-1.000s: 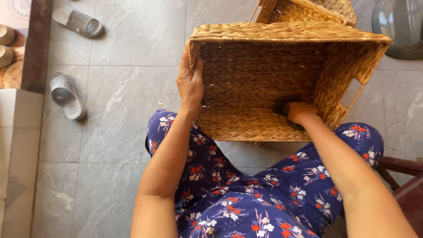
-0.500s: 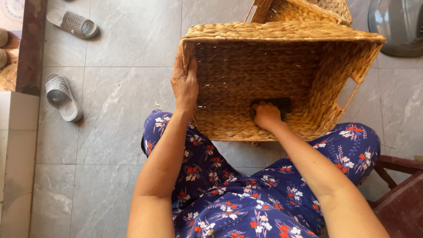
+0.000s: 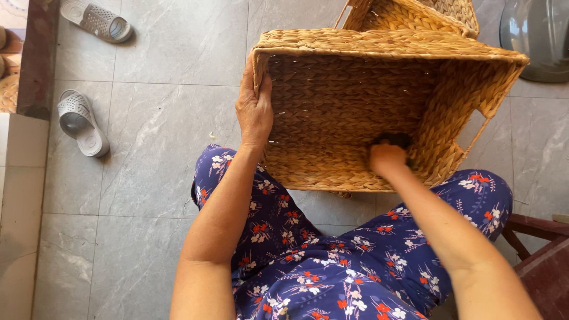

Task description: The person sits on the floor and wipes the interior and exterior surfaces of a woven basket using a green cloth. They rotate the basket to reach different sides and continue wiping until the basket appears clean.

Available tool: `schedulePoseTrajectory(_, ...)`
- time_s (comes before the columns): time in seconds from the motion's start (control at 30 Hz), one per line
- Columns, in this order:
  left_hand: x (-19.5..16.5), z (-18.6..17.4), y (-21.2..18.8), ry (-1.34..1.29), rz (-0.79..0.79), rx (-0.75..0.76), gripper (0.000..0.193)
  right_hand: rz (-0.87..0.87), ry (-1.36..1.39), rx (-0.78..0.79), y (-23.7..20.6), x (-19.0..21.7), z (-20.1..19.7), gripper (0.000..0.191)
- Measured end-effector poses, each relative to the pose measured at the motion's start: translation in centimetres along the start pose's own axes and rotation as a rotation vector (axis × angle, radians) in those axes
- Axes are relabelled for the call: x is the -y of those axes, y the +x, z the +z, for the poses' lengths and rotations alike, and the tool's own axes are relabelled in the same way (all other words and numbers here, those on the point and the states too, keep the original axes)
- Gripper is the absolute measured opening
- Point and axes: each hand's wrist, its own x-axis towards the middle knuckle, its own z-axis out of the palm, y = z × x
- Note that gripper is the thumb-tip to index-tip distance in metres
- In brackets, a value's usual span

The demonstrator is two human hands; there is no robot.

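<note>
A large woven basket (image 3: 355, 112) lies tipped on its side on the grey tiled floor (image 3: 160, 136), its open mouth turned toward the person, its lower wall resting near the knees of their blue flowered trousers (image 3: 332, 266). The left hand (image 3: 253, 109) grips the basket's left rim: the fingers (image 3: 249, 80) are wrapped over the edge with the thumb on the inside wall, closed firmly on the weave. The right hand (image 3: 386, 159) reaches deep inside, down at the far lower corner by the right wall. Its fingers are curled shut around a small dark object (image 3: 394, 140) that is pressed against the basket's inner surface; what the object is cannot be told, since the hand hides most of it. A handle cut-out shows in the basket's right wall, just beside that hand.

Behind the basket a second woven basket (image 3: 415, 15) stands touching its upper edge. Two grey perforated slippers (image 3: 80, 121) lie well apart on the floor at the left. A dark wooden seat (image 3: 542, 261) juts in at the lower right, and a grey rounded vessel (image 3: 536, 38) sits at the top right.
</note>
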Motion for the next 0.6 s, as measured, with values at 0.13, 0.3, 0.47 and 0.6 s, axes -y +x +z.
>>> schedulePoseTrajectory(0.13, 0.3, -0.1, 0.0, 0.013, -0.008, -0.013, 0.051, -0.106, 0.119, 0.028, 0.0, 7.4, -1.7, 0.030)
schedulePoseTrajectory(0.3, 0.4, 0.0, 0.1, -0.045, 0.041, -0.036, 0.050, -0.209, 0.542, 0.031, 0.5, 15.7, -4.3, 0.035)
schedulePoseTrajectory(0.47, 0.4, -0.3, 0.0, -0.075, 0.063, -0.048, 0.050, -0.467, 0.689, -0.074, -1.3, 21.1, -5.0, 0.058)
schedulePoseTrajectory(0.6, 0.4, -0.4, -0.1, -0.041, 0.041, -0.030, 0.051, -0.504, 0.524, -0.094, -1.4, 17.4, -4.7, 0.057)
